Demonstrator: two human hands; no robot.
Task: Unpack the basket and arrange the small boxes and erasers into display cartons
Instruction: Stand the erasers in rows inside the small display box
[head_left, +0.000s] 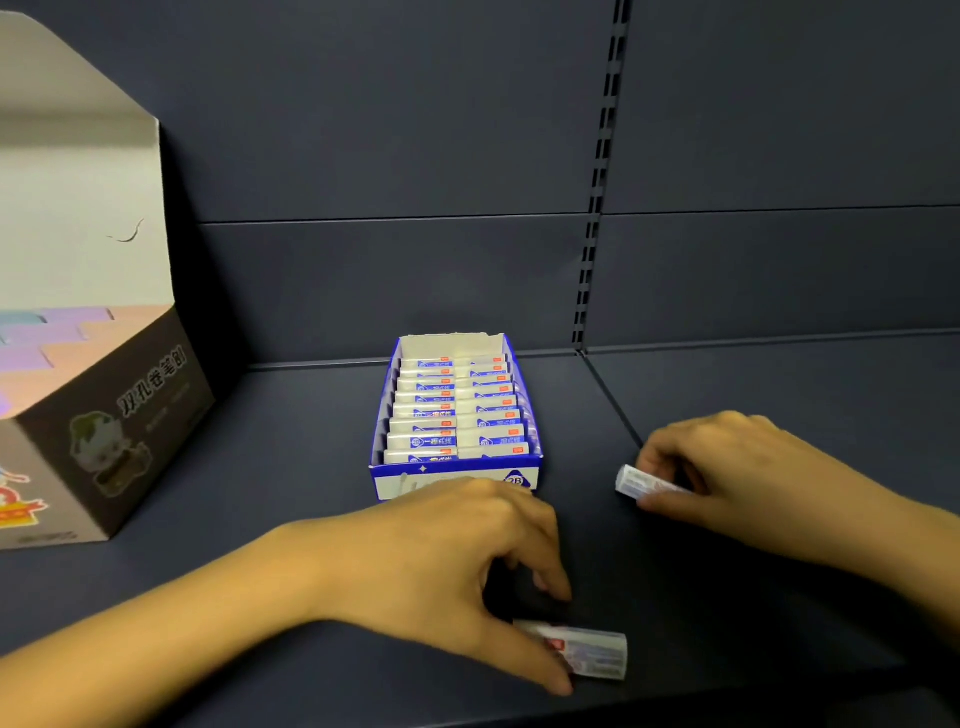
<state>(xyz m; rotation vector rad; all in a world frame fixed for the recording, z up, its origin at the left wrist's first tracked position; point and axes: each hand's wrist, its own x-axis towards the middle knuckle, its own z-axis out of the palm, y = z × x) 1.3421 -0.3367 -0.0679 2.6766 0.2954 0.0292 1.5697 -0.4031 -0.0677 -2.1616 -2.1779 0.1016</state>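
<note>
"Starting nearest, how is the left hand (441, 561) set?"

"Forearm coming in from the lower left, palm down, knuckles arched. Thumb and curled fingers pinch the left end of an eraser (587, 654) lying on the dark shelf (260, 467)."

"Which way does it run?"

"Long axis left to right, the free end aimed right (tilted a little toward the camera)."

"And the right hand (737, 478)?"

"Further back, entering from the right edge, also palm down. Its fingers are curled round a second eraser (644, 483), thumb underneath. That one also runs left to right, and its bare end sticks out to the left, toward the blue-and-white carton (395, 475)."

"Where is the carton?"

"Standing on the shelf just behind the left hand's knuckles, left of the right hand, its long side running near to far. Inside are rows of erasers (452, 415), two columns side by side, each lying crosswise."

"Anything else?"

"A big carton (130, 415) at the left, flap raised, with blurred pastel boxes (31, 338) inside; behind everything, the back panel (363, 156)."
</note>
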